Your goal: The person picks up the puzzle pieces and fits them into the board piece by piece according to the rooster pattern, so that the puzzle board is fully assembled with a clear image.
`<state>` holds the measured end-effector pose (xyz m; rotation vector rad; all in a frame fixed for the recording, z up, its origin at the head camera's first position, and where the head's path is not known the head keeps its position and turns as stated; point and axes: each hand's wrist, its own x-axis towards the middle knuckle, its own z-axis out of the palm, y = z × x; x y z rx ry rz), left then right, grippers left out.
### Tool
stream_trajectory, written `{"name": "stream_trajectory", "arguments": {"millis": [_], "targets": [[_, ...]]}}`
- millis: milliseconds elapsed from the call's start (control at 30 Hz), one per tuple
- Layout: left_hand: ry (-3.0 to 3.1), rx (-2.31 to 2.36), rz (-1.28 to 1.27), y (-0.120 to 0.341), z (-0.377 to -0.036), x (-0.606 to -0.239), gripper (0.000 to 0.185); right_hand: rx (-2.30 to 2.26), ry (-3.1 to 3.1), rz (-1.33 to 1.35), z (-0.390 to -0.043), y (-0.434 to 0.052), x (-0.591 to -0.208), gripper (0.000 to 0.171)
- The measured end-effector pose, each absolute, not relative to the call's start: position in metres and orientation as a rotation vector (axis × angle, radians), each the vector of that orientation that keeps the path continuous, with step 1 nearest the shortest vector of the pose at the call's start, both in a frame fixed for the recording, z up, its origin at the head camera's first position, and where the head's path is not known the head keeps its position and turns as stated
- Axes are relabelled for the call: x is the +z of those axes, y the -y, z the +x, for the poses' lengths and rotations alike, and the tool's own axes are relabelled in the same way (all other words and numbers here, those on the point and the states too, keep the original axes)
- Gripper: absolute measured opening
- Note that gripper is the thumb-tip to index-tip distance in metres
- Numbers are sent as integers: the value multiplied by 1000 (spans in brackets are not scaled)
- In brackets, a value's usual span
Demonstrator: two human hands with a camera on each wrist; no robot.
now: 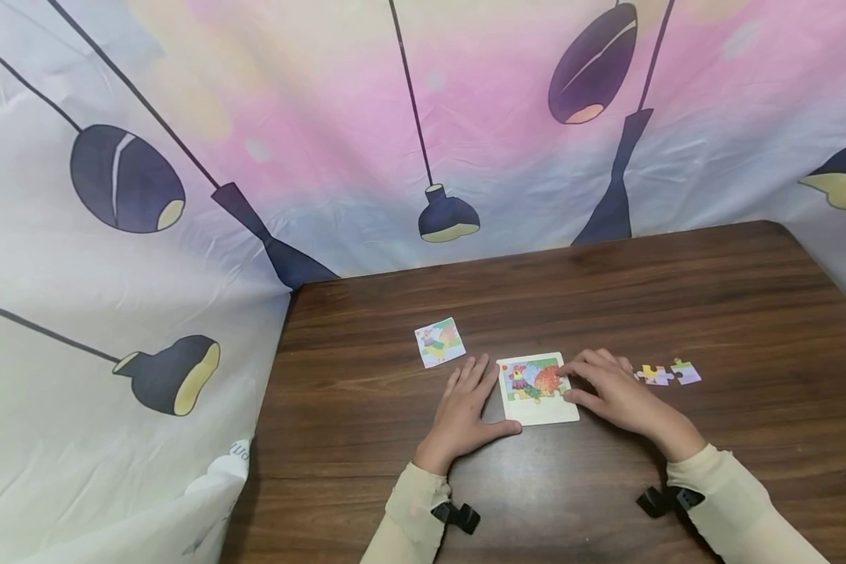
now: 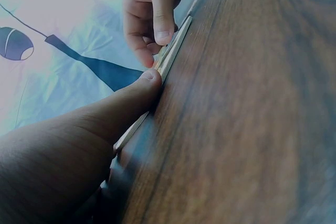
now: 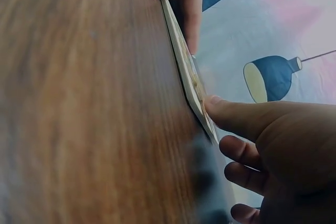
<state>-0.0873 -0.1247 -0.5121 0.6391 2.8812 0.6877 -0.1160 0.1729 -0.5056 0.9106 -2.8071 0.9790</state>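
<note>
**Hands on the puzzle board, lower centre of the frame**

Puzzle board [image 1: 540, 392] sits flat on the wooden table [image 1: 606, 282], just below the middle of the head view, with a bright picture partly filled in. Left hand [image 1: 467, 415] lies flat beside its left edge, fingers straight and spread, thumb tip pressed against the board's lower left side. Right hand [image 1: 616, 395] comes in from the right, fingers bent, fingertips pressing down on the picture near the board's right edge. Just right of that hand lie two loose puzzle pieces [image 1: 668, 374]. Up and to the left of the board, well apart, rests a small picture card [image 1: 440, 342]. Behind the table hangs a lamp-printed cloth backdrop [image 1: 183, 196].
</note>
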Motion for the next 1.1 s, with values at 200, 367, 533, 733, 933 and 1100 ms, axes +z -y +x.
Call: {"name": "stream_trajectory", "arguments": {"millis": [200,367,533,733,933,1100], "targets": [[-2887,696,647,124,-87,-513,102,974,2802,907,-116,-174,-508,30],[-2883,686,639,124,-86,-513,103,981,2786,931,-115,-173,-509,24],[-2889,682,639,123,-87,-514,103,983,2738,943,-115,-169,-509,22],[-2890,678,641,124,-87,-514,103,922,2746,990,-114,-165,-507,23],[-2885,676,643,124,-88,-514,102,925,2739,986,-113,-167,-508,28],[-2885,688,646,125,-87,-514,104,969,2666,884,-118,-183,-509,34]]}}
